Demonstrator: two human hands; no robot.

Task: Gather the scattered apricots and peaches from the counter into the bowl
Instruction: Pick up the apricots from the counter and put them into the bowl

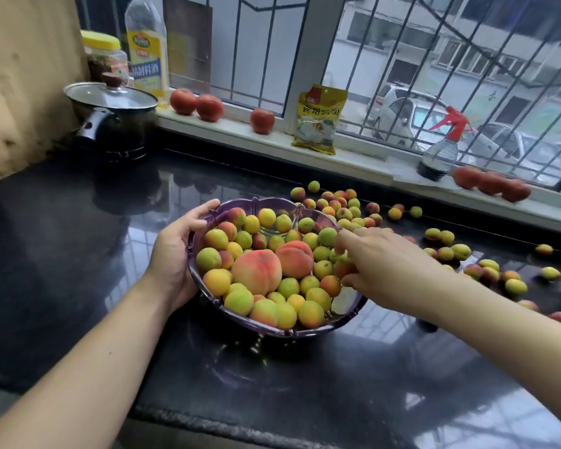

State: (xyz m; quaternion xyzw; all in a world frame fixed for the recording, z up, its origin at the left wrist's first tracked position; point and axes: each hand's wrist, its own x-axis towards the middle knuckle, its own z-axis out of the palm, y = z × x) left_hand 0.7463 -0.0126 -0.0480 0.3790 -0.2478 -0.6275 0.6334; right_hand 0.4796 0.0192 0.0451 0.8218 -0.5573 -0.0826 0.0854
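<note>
A purple translucent bowl (208, 218) stands mid-counter, heaped with several small apricots (217, 281) and two large peaches (256, 272). My left hand (175, 254) grips the bowl's left rim, thumb over the edge. Over the bowl's right rim, my right hand (379, 264) holds a few apricots (344, 267) in curled fingers. More apricots (337, 204) lie scattered on the black counter (78, 254) behind and to the right of the bowl, out to the far right edge.
A lidded black pot (110, 121) sits at the back left. On the windowsill stand an oil bottle (146, 50), a yellow-lidded jar (102, 56), red tomatoes (196, 103), a yellow packet (319, 119) and a spray bottle (441, 150).
</note>
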